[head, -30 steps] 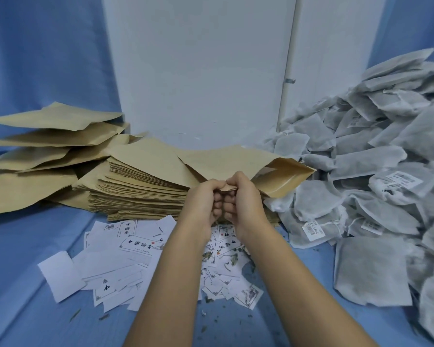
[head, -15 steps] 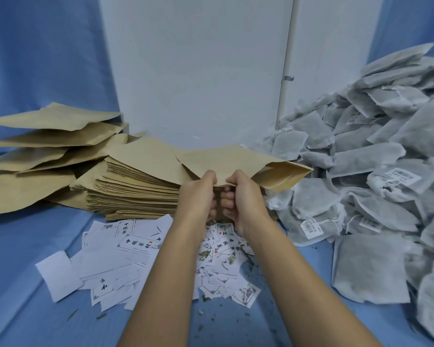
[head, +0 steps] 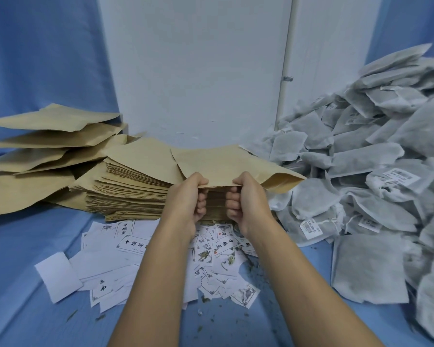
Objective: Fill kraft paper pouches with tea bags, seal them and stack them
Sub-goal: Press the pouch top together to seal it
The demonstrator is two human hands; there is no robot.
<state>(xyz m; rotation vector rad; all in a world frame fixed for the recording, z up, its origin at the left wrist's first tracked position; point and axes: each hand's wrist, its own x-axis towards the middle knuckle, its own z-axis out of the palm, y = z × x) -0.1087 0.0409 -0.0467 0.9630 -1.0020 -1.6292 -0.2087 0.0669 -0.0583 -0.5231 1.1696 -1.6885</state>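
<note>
Blue-draped counter [head: 23, 246] before a white wall [head: 198, 71], with blue curtains [head: 43, 58] on both sides. Left grip [head: 186, 196] and right grip [head: 248, 196], fingers curled, each pinch the near edge of one kraft pouch [head: 226, 164]. It is held level just beyond them, its mouth gaping rightward. Left of the grips: one tall pouch stack [head: 128, 194] and about five loose pouches [head: 35, 156] farther left. Right of the grips: tea bag heap [head: 373, 171], too many to count. Beneath the grips: scattered labels [head: 135, 246], also uncountable.
</note>
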